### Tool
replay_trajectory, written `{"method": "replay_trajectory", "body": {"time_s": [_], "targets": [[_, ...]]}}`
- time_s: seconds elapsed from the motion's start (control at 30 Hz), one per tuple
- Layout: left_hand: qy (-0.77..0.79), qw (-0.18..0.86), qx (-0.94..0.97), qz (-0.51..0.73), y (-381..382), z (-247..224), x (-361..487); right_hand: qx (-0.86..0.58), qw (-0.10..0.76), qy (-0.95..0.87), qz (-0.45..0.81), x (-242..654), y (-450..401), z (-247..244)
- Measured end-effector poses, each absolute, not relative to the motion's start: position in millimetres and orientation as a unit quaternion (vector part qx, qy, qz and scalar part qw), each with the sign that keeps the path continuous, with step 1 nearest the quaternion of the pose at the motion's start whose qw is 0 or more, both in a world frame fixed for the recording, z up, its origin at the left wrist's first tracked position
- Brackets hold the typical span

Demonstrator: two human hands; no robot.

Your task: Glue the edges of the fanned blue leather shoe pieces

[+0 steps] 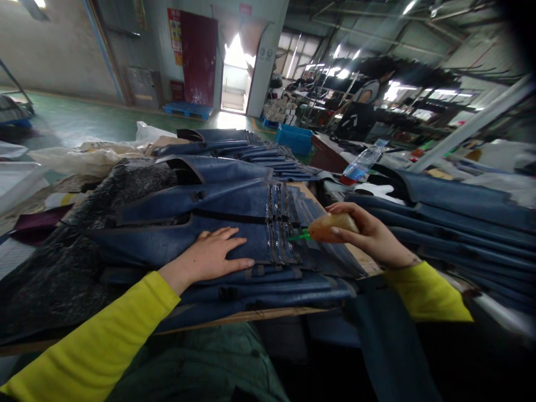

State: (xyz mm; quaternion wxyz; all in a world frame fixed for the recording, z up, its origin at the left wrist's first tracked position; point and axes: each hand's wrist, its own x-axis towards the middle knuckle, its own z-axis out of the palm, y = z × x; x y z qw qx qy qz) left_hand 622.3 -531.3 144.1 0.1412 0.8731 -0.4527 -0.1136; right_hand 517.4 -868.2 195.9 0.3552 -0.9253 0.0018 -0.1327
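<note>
My left hand (215,254) lies flat with fingers spread on a dark blue coated-fabric piece (234,204), the top one of a layered stack. In my right hand (377,237) is a yellowish squeeze bottle (330,228) with a green nozzle (298,237), tilted so that the tip points left. The tip is over the overlapped edges of the pieces, where glossy wet-looking glue strips (276,223) run across; whether it touches cannot be told. More fanned edges spread to the right, beneath the bottle.
More blue pieces (460,223) are piled at the right, and another stack (243,148) lies behind. A plastic drink bottle (363,162) leans at the right rear. Black sheeting (54,273) covers the left side. A person (364,106) is in the background.
</note>
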Motion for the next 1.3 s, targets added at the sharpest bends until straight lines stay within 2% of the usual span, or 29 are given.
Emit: {"method": "replay_trajectory", "body": {"time_s": [0.13, 0.33, 0.5, 0.97, 1.3], "targets": [[-0.455, 0.140, 0.873, -0.111, -532.0, 143.2, 622.4, -0.924, 0.365, 0.003, -0.115, 512.6, -868.0, 199.8], [-0.456, 0.140, 0.872, -0.112, -531.1, 143.5, 622.1, -0.931, 0.307, -0.017, -0.196, 532.1, -874.3, 189.1], [-0.453, 0.140, 0.873, -0.112, -531.0, 144.0, 622.0, -0.922, 0.305, -0.010, -0.239, 538.5, -877.7, 184.6], [-0.453, 0.138, 0.874, -0.109, -530.4, 143.3, 621.8, -0.924, 0.260, -0.063, -0.271, 561.8, -889.5, 173.5], [-0.449, 0.144, 0.875, -0.112, -530.9, 142.8, 622.0, -0.932, 0.264, -0.054, -0.243, 559.8, -891.5, 177.5]]}}
